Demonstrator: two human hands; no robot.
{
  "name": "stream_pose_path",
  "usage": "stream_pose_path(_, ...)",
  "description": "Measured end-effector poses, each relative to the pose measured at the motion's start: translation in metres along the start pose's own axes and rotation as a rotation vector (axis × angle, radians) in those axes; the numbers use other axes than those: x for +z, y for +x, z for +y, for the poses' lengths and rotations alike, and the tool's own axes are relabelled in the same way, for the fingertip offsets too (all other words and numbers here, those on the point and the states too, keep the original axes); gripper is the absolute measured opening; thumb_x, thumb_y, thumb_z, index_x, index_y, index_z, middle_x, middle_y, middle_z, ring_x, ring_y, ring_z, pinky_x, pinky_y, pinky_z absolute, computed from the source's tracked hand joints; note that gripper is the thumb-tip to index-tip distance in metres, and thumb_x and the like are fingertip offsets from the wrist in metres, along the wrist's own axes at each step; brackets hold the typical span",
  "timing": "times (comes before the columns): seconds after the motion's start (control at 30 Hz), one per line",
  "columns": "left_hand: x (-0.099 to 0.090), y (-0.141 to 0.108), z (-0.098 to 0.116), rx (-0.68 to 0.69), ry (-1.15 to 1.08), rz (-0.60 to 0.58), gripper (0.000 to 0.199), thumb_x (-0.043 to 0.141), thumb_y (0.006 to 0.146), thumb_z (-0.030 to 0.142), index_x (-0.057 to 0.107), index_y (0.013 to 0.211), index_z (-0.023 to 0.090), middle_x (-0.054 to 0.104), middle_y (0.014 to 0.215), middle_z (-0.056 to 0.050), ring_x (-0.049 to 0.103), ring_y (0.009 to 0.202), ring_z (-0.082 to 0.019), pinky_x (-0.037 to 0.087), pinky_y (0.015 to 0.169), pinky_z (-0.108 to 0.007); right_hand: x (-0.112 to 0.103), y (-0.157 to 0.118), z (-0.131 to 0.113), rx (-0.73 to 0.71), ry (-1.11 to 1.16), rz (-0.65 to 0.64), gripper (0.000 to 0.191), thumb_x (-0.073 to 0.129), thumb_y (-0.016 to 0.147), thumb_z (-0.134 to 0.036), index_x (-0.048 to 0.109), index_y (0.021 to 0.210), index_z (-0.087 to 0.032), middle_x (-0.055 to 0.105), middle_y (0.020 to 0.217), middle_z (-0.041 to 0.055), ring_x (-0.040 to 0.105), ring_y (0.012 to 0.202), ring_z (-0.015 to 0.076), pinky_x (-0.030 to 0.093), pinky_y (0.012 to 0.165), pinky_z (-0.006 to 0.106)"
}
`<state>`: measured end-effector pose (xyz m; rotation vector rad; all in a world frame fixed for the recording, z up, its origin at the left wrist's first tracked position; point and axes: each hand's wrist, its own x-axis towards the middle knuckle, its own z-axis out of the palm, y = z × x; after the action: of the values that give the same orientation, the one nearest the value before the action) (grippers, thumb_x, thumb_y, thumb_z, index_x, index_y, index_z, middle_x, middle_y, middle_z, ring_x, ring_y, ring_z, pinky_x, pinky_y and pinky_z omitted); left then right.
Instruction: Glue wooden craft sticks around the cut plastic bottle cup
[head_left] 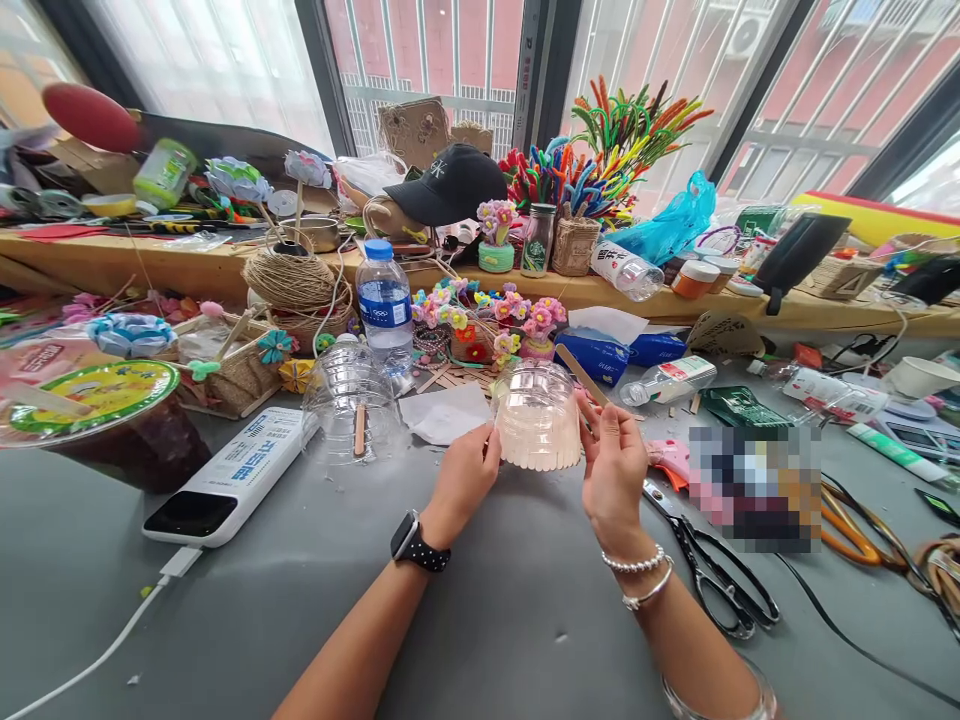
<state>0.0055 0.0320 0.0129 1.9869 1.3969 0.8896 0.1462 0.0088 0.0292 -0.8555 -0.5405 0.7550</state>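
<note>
My left hand grips the left edge of a cut clear plastic bottle piece, held just above the grey table. Flat pale wooden sticks line its lower part in a row, their rounded ends showing along the bottom rim. In the fingers of my right hand is a craft stick, tilted up to the left beside the bottle piece. My right fingertips are close to the piece's right edge; whether they touch it I cannot tell. Another clear cut bottle piece lies left of my left hand, with one wooden stick at it.
Black-handled scissors lie right of my right forearm. At left are a white power bank with a cable and a lidded drink cup. Behind stand a water bottle, crocheted flowers and a cluttered wooden ledge.
</note>
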Motion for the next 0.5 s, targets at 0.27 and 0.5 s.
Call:
stream_pose_path(0.27,-0.0018,0.0034,-0.0015,-0.055,-0.496,-0.120,0.061,0.049,0.078,0.033,0.026,0.131,0.016,0.055,0.114,-0.010,0.056,0.094,-0.017,0.043,0.080,-0.028,0.0000,0.0002,-0.0007,0.007,0.003,-0.018,0.023,0.056,0.074,-0.040,0.049,0.080,-0.019,0.067,0.090,0.0032,0.062,0.093,0.0162,0.047,0.085,0.035)
stream_pose_path(0.5,-0.0065,0.0035,0.0019,-0.180,-0.764,-0.255,0.077,0.035,0.071,0.070,0.037,0.124,0.015,0.048,0.126,-0.013,0.044,0.116,-0.025,0.037,0.093,-0.036,-0.0024,0.0031,-0.0033,0.044,-0.001,-0.068,0.024,0.058,0.072,-0.039,0.049,0.080,-0.019,0.069,0.088,0.0030,0.063,0.089,0.0163,0.047,0.083,0.036)
